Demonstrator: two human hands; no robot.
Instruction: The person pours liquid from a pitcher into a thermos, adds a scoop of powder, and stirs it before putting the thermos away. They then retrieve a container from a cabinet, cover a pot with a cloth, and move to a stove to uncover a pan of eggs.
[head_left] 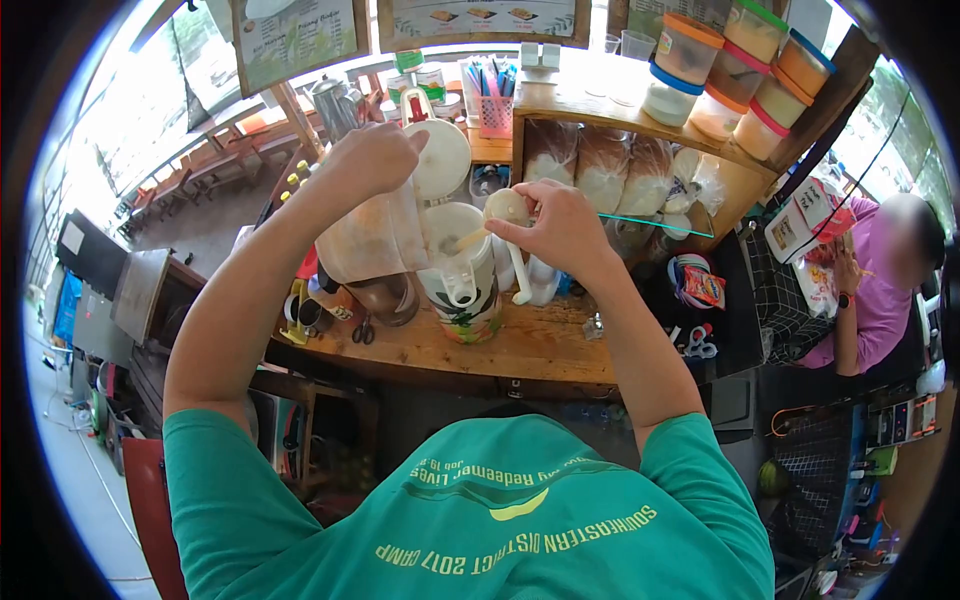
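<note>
My left hand (375, 157) is closed at the top of a cloudy, translucent plastic pitcher (368, 235), which is tipped sideways with its mouth over a tall white jug (462, 292) with a leaf pattern. The jug stands on the wooden counter, its round white lid (441, 163) swung up at the back. Between the fingers and thumb of my right hand (560, 215) is a round cream-coloured piece (507, 207), held beside the jug's opening. A white curved handle (521, 280) shows just below it. Scissors (363, 330) and a jar (388, 300) rest left of the jug.
The wooden counter (545, 350) runs across in front of me. Stacked tubs (690, 50) with coloured lids top the shelf, above bagged goods (603, 160). A pink basket of pens (495, 115) stands behind the jug. At right, a person (880, 270) in pink handles packages.
</note>
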